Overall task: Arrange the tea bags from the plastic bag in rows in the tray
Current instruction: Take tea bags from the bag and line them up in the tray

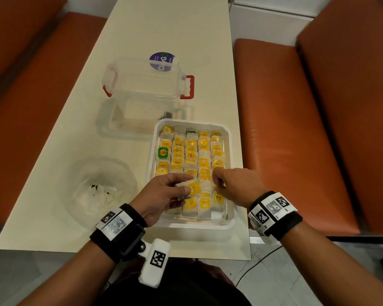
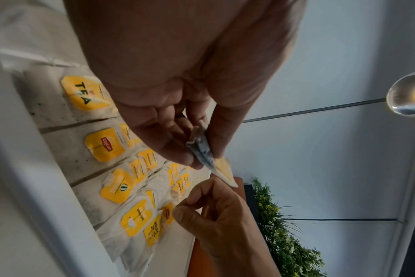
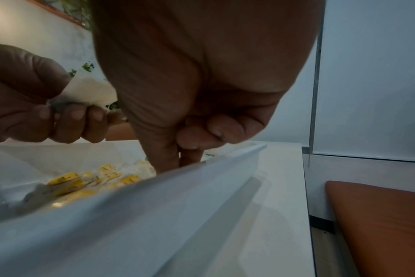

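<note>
A white tray (image 1: 231, 138) holds several rows of tea bags (image 1: 190, 151) with yellow tags. Over its near end my left hand (image 1: 186, 191) pinches one tea bag (image 1: 194, 187) between thumb and fingers. The left wrist view shows that bag (image 2: 203, 150) folded in the pinch, its yellow tag (image 2: 224, 169) sticking out. My right hand (image 1: 217, 180) reaches down into the tray, thumb and forefinger together on a tea bag in the row (image 1: 208, 185), the other fingers curled. In the right wrist view the tray rim (image 3: 178, 180) hides those fingertips.
The crumpled clear plastic bag (image 1: 97, 191) lies left of the tray. A clear box with red latches (image 1: 146, 85) and another clear container (image 1: 131, 120) sit beyond it. Orange benches (image 1: 296, 129) flank the narrow table (image 1: 175, 29).
</note>
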`<action>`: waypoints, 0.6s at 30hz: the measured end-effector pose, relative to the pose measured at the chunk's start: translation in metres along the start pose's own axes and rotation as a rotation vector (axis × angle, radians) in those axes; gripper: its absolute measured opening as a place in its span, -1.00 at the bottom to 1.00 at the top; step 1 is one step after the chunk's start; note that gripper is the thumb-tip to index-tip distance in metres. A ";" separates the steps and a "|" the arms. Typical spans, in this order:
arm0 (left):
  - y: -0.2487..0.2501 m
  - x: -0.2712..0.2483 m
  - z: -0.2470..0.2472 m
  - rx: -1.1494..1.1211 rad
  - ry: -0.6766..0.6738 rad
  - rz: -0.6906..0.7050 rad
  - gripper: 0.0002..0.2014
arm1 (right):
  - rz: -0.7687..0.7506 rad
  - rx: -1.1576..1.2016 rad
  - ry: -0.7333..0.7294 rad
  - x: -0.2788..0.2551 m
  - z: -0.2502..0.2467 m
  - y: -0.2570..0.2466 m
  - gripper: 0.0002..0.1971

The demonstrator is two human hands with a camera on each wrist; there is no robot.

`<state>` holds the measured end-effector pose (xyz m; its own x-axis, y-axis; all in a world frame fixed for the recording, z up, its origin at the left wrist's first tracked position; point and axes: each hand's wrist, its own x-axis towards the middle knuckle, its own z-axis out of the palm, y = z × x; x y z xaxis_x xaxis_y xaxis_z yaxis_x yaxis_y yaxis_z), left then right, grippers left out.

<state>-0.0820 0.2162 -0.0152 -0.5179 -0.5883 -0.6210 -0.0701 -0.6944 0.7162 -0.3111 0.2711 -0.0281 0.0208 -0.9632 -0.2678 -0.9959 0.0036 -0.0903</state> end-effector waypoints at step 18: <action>-0.002 0.004 0.013 0.043 -0.088 0.059 -0.80 | 0.098 0.715 0.069 -0.018 -0.039 -0.026 -0.90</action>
<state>-0.0950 0.2206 -0.0153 -0.5947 -0.5874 -0.5488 -0.0732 -0.6403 0.7646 -0.2894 0.2775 0.0159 -0.0942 -0.9641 -0.2481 -0.6914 0.2426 -0.6805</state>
